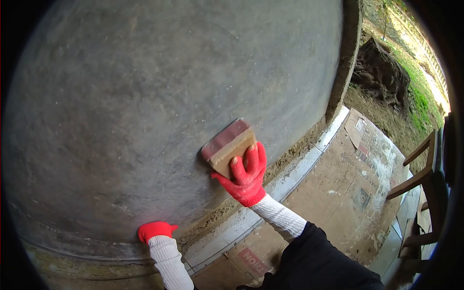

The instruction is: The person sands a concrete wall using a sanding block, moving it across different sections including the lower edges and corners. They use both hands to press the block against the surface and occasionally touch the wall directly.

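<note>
My right hand (246, 179), in a red coated glove with a white knit cuff, grips a sanding block (234, 147). The block is tan and wood-like, with a reddish-brown sheet over its far side. It is tilted and rests against the grey plastered wall (145, 96). Lower left, my left hand (157, 230) in a matching red glove is up against the foot of the wall. Its thumb points right, while the other fingers are hidden behind the back of the hand.
A rough, crumbly strip runs along the wall's base beside a pale tiled ledge (251, 217). Flattened cardboard (319, 188) covers the floor. A wooden chair (423, 176) stands at right. Beyond the wall's edge are soil, a dark stump (379, 72) and grass.
</note>
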Demonstrator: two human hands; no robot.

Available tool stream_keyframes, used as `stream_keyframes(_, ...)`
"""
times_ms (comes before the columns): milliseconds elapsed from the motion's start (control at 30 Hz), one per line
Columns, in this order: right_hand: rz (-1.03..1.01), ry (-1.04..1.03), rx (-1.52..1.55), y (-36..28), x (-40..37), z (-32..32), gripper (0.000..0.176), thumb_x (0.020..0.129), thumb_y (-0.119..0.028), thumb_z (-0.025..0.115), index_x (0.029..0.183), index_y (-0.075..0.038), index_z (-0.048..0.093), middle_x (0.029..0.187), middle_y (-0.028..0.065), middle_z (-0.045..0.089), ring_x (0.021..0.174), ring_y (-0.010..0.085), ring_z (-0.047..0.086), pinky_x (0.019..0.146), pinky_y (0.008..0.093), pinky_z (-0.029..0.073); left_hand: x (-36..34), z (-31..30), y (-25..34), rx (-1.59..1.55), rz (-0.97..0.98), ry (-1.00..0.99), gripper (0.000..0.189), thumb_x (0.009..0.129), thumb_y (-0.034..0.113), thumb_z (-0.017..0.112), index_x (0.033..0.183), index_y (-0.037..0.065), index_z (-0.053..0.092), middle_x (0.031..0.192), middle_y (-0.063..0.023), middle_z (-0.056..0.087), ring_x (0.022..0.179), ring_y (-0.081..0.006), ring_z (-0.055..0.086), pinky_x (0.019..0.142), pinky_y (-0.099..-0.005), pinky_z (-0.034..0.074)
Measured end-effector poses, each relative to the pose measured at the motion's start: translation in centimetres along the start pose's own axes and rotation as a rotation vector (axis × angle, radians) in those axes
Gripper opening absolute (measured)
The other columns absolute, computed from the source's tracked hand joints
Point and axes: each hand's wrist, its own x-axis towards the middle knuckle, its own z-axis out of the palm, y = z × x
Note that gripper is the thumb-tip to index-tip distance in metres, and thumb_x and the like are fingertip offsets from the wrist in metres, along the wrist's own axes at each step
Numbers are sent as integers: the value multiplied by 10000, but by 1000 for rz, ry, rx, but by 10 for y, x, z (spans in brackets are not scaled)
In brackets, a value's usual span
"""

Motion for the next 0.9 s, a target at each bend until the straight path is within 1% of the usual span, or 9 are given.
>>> stream_keyframes(100,29,-3,17,9,-67,10,883,564,-320,858,1295,-193,381,1328,201,323,1055,498,435,806,571,440,1,0,-1,-15,3,-6,566,834,679,423,983,209,700,984,-3,687,819,-238,665,587,-493,484)
stream_keyframes(200,42,-68,43,10,-104,9,874,574,-320,852,1302,-204,382,1323,194,323,1054,494,441,799,572,447,2,1,-2,-25,22,-13,566,835,678,423,987,209,700,988,-3,688,822,-236,666,590,-493,484)
stream_keyframes(333,63,-31,92,-31,-18,5,838,583,-296,844,1295,-246,404,1324,145,323,1058,470,454,801,562,452,-1,2,-2,-14,13,11,568,834,681,423,1006,215,699,1005,-4,687,844,-234,667,597,-493,484)
stream_keyframes(400,-110,-76,102,-41,0,5,778,576,-273,834,1254,-294,452,1298,81,341,1055,437,465,788,542,462,-2,-1,-1,-11,-19,0,569,829,683,427,1026,221,694,1025,0,684,863,-239,666,608,-494,487)
stream_keyframes(533,-145,-66,143,-23,-87,16,717,571,-269,823,1207,-336,498,1245,40,377,1036,407,471,769,527,467,-5,-4,-3,-57,-27,-25,580,821,691,432,1041,221,688,1041,-2,682,872,-238,666,612,-500,488)
stream_keyframes(600,-188,-144,224,-16,-114,17,646,584,-272,809,1164,-350,535,1222,38,387,1036,394,471,762,522,471,-1,-2,-1,-37,-17,-31,594,810,705,435,1044,221,686,1032,-1,682,866,-239,664,612,-510,487)
stream_keyframes(733,-113,-145,227,-59,-32,10,579,611,-260,791,1132,-359,557,1241,27,371,1037,380,472,753,521,475,1,-1,1,-28,-12,-47,591,811,703,437,1044,220,686,1035,0,681,864,-242,664,612,-513,486)
stream_keyframes(800,-97,-65,160,-74,-11,14,568,614,-241,778,1124,-372,564,1256,17,355,1036,370,473,735,513,483,0,-2,0,-32,-13,-50,589,811,702,438,1044,220,686,1036,1,681,863,-243,663,611,-515,485)
stream_keyframes(900,-172,-96,147,-52,-71,20,599,605,-234,776,1140,-391,557,1252,13,361,1026,366,478,731,510,485,-2,-4,-1,-45,-14,-51,587,812,700,439,1043,220,686,1039,2,680,862,-245,663,611,-517,484)
